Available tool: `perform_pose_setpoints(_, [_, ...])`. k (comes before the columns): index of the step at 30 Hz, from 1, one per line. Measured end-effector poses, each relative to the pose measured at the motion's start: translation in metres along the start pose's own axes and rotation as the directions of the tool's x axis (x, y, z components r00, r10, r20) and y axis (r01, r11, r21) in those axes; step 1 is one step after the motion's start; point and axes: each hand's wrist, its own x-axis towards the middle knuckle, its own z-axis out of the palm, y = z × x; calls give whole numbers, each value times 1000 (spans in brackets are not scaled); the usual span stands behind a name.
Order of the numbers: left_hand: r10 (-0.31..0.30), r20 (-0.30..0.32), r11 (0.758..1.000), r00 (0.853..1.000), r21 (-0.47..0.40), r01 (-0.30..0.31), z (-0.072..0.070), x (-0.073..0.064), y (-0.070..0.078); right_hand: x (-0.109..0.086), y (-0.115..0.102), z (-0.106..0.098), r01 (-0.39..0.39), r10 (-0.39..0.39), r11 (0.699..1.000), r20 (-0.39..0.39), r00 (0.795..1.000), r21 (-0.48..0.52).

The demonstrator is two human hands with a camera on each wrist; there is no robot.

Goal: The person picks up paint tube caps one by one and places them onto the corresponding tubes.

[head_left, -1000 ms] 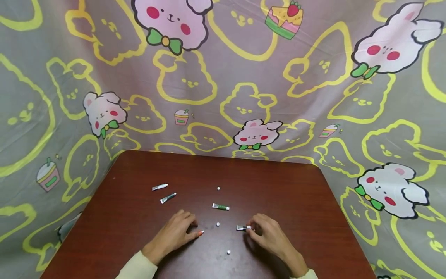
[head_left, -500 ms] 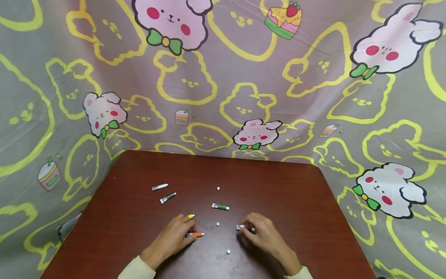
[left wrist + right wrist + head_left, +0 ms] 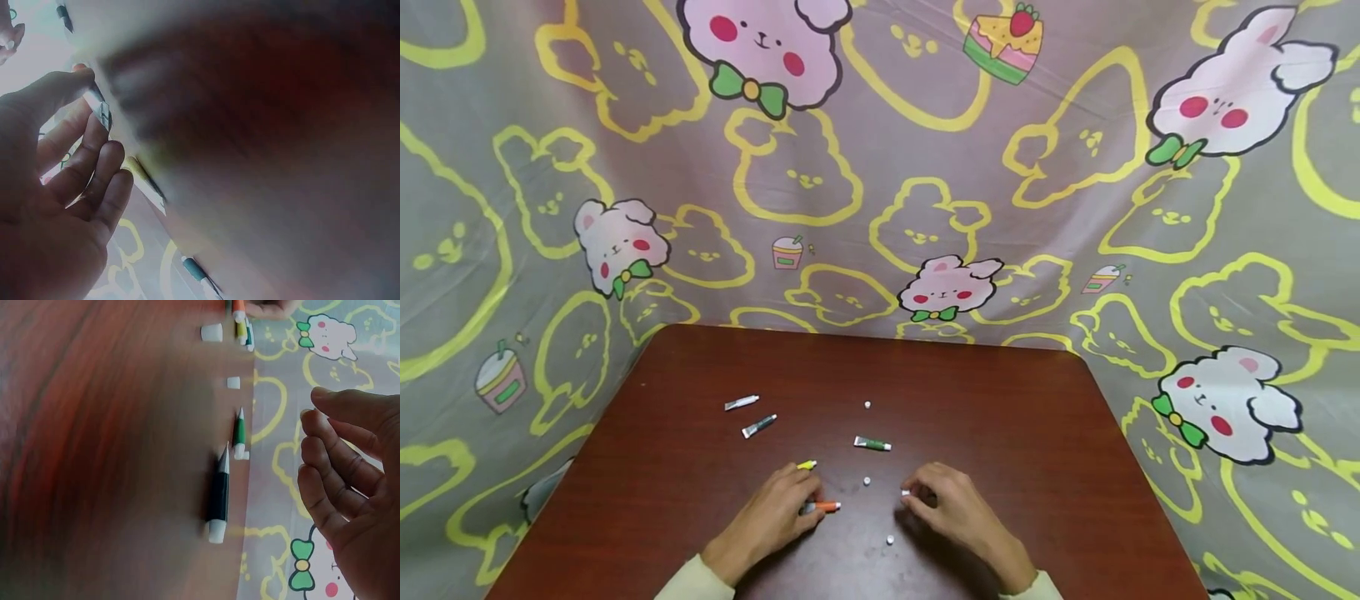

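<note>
My left hand (image 3: 769,515) pinches a small orange paint tube (image 3: 826,507) low over the table. Its silver tail (image 3: 102,114) shows beside the thumb in the left wrist view. Just beyond those fingers lies a yellow paint tube (image 3: 807,466), partly covered. My right hand (image 3: 961,510) hovers at the right of centre, fingers loosely bent. In the right wrist view a black paint tube (image 3: 219,495) with a white end lies on the table, apart from its fingertips (image 3: 320,394). From the head, that hand hides most of this tube.
A green paint tube (image 3: 872,444) lies past the right hand. White caps (image 3: 867,481) stand at mid-table. Farther left lie a white tube (image 3: 742,402) and a dark tube (image 3: 759,426). A patterned cloth (image 3: 842,167) hangs behind the brown table (image 3: 1000,400).
My right hand has moved left over the black paint tube, which is now mostly hidden. My left hand has drawn back slightly, uncovering the yellow tube and more of the orange one.
</note>
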Motion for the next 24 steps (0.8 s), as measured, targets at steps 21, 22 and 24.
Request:
perform_pose_setpoints(21, [89, -43, 996, 995, 19, -88, 1, 7, 13, -5, -15, 9, 33, -32, 999, 36, 999, -19])
perform_pose_setpoints(22, [94, -50, 995, 994, 22, -93, 1, 8, 13, -5, -15, 10, 31, -30, 999, 36, 999, -18])
perform_pose_setpoints(24, [104, -65, 994, 992, 26, -102, 1, 10, 15, -5, -17, 11, 29, -29, 1000, 36, 999, -9])
